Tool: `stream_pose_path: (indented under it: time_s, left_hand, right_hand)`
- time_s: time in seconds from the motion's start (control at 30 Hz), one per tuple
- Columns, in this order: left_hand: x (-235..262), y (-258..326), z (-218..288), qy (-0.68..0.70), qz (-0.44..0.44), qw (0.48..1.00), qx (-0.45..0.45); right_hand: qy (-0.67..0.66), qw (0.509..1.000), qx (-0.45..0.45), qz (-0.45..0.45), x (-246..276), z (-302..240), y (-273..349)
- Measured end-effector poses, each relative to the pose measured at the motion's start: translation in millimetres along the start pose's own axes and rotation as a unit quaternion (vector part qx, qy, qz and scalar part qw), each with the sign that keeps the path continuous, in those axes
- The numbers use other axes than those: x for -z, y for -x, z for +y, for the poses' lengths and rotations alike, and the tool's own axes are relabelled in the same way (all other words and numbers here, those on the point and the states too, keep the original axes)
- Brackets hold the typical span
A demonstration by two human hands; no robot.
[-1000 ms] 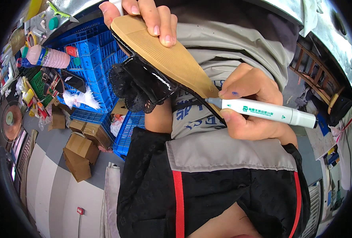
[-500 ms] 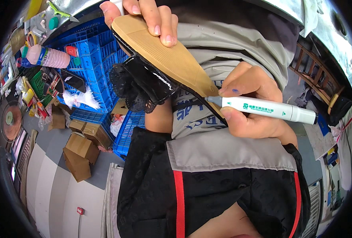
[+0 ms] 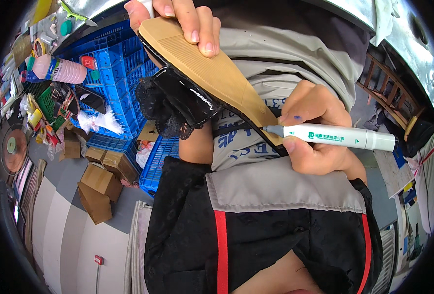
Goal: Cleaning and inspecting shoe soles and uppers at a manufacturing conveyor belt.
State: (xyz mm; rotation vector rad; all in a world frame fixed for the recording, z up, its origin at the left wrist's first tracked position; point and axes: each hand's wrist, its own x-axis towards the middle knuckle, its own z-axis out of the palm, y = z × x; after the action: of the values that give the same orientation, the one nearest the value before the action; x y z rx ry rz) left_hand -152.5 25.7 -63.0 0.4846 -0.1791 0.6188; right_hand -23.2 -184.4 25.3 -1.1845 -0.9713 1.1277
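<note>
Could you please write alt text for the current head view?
A person's right hand holds a white marker, its tip near one end of a tan shoe sole; the left hand grips the other end. Blue crates stand at left.

Characters (image 3: 328,135) on marker (image 3: 346,137), apron (image 3: 244,159), crates (image 3: 120,66), bottle (image 3: 65,71)

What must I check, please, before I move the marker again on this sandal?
1. Sandal held: ok; the left hand grips its wide end.
2. Marker held: ok; it lies in the right hand.
3. Marker tip uncapped: ok; it is bare, by the sole's narrow end.
4. Tip touching the sandal: cannot tell.
5. Black lace clear of the tip: ok; it hangs well to the left.
6. Right hand clean: not ok; it has a blue mark.
</note>
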Motion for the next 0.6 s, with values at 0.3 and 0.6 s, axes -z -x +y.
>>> stream_pose_path:
  time_s: [0.3,0.6]
  left_hand:
    - [2.6,1.5,-1.4,0.001,0.016,1.0,-0.002]
    - [3.1,3.5,-0.5,-0.001,0.005,1.0,0.002]
  right_hand:
    - [0.005,1.0,-0.015,-0.006,2.5,2.0,-2.1]
    - [0.021,0.999,-0.026,-0.019,1.3,1.7,-0.5]
